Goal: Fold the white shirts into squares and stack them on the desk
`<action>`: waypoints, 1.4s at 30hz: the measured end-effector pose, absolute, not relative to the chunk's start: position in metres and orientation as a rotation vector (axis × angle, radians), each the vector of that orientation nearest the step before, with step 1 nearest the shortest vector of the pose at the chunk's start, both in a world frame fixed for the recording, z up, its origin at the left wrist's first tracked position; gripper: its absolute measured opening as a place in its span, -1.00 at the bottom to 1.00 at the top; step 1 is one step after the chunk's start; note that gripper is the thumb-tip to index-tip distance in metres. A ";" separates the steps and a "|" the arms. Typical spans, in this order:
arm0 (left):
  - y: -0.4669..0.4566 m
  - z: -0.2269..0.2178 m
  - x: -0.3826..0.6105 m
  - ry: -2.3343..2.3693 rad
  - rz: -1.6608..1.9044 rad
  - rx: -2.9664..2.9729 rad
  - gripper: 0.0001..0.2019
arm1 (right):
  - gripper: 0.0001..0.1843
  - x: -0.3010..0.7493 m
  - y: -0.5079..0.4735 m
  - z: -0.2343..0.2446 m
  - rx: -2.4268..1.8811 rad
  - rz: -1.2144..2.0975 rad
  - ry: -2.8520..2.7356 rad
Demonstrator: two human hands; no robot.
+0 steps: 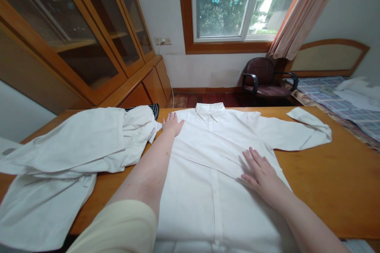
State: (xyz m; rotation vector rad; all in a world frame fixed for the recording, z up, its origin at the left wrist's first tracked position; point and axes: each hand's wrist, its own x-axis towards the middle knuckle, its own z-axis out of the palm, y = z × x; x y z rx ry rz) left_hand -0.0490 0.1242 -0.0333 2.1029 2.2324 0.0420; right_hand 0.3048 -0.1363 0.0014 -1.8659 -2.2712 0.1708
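Note:
A white button-up shirt (202,189) lies front side up on the wooden table, its collar toward the far edge. One sleeve (285,132) stretches out to the right with its cuff end bent back. The other sleeve (208,152) appears to lie slantwise across the chest. My left hand (173,124) rests flat at the shirt's left shoulder, fingers extended. Over the right part of the chest, near the end of the slanting sleeve, my right hand (259,170) is spread palm down; whether it touches the cloth I cannot tell. Neither hand grips anything.
More white clothing (89,138) lies loosely folded on the left of the table (335,182), beside a black-and-white striped cloth (156,110). Beyond are a glass-door cabinet (124,71), an armchair (263,75) and a bed (335,95) under a window (225,8).

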 end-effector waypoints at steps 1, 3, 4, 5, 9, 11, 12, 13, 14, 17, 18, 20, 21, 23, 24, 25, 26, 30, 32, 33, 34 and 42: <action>0.124 -0.033 -0.049 2.232 0.042 2.103 -0.20 | -0.29 0.306 -0.134 -0.006 -1.939 0.148 -2.258; 0.123 -0.032 -0.049 2.231 0.041 2.110 -0.20 | -0.28 0.312 -0.132 -0.019 -2.033 0.121 -2.262; 0.123 -0.031 -0.048 2.231 0.041 2.115 -0.20 | -0.28 0.316 -0.133 -0.024 -2.047 0.114 -2.279; 0.122 -0.031 -0.048 2.231 0.041 2.122 -0.20 | -0.28 0.320 -0.135 -0.027 -2.049 0.110 -2.296; 0.120 -0.029 -0.047 2.245 0.055 2.118 -0.18 | -0.27 0.334 -0.146 -0.032 -2.061 0.082 -2.293; 0.120 -0.029 -0.047 2.261 0.090 2.104 -0.17 | -0.27 0.336 -0.149 -0.032 -2.063 0.062 -2.286; 0.119 -0.028 -0.047 2.271 0.113 2.097 -0.17 | -0.26 0.335 -0.149 -0.031 -2.064 0.053 -2.287; 0.118 -0.027 -0.046 2.281 0.140 2.094 -0.19 | -0.26 0.335 -0.150 -0.031 -2.067 0.043 -2.288; 0.116 -0.025 -0.046 2.293 0.170 2.099 -0.22 | -0.26 0.334 -0.149 -0.031 -2.074 0.035 -2.290; 0.107 -0.014 -0.040 2.280 0.242 2.227 -0.37 | -0.26 0.332 -0.148 -0.030 -2.097 0.020 -2.303; 0.102 -0.009 -0.036 2.243 0.253 2.309 -0.42 | -0.26 0.332 -0.148 -0.030 -2.107 0.018 -2.307; 0.090 -0.002 -0.024 2.181 0.260 2.427 -0.48 | -0.25 0.332 -0.148 -0.029 -2.121 0.016 -2.313; 0.082 0.000 -0.017 2.168 0.258 2.442 -0.49 | -0.24 0.332 -0.148 -0.029 -2.122 0.015 -2.316; 0.065 0.001 -0.004 2.150 0.233 2.400 -0.46 | -0.20 0.333 -0.148 -0.029 -2.112 0.018 -2.322; 0.056 0.000 0.000 2.089 0.197 2.395 -0.43 | -0.18 0.333 -0.148 -0.029 -2.104 0.022 -2.324; 0.048 -0.002 0.003 2.003 0.142 2.400 -0.41 | -0.15 0.334 -0.148 -0.030 -2.097 0.027 -2.323; 0.040 -0.005 0.004 1.910 0.086 2.413 -0.38 | -0.14 0.334 -0.148 -0.030 -2.092 0.033 -2.319; 0.023 -0.012 -0.015 1.779 -0.004 2.445 -0.34 | -0.12 0.334 -0.148 -0.030 -2.091 0.061 -2.301; 0.022 -0.013 -0.031 1.822 -0.019 2.439 -0.34 | -0.13 0.334 -0.148 -0.029 -2.093 0.071 -2.301; 0.023 -0.013 -0.038 1.839 -0.027 2.437 -0.35 | -0.14 0.334 -0.148 -0.029 -2.095 0.073 -2.302; 0.024 -0.013 -0.045 1.842 -0.033 2.443 -0.36 | -0.14 0.334 -0.148 -0.029 -2.097 0.073 -2.302; 0.028 -0.016 -0.057 1.844 -0.034 2.469 -0.38 | -0.17 0.334 -0.149 -0.029 -2.092 0.051 -2.292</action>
